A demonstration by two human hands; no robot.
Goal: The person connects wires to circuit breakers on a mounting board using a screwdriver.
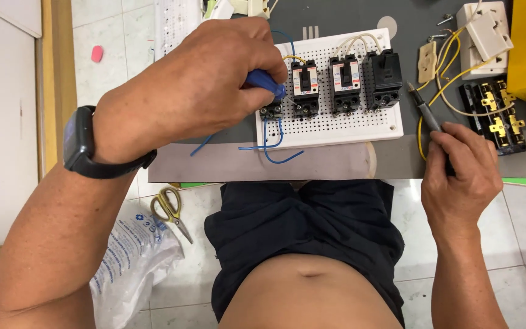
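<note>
Blue-handled screwdriver [267,81] is being gripped by the left hand [196,79] over the white perforated board [336,125]; a dark probe [428,116] is being held by the right hand [461,167].

left hand [196,79] gripping blue screwdriver [266,82], breakers [342,82]

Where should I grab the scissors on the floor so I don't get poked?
Take the scissors by the yellow loop handles, which lie at the end nearer the table. The blades point down and to the right, away from the table toward the dark shorts, so come from the handle end, away from the tips. They lie flat on the tile beside the plastic bag, with the loops free to reach.
</note>
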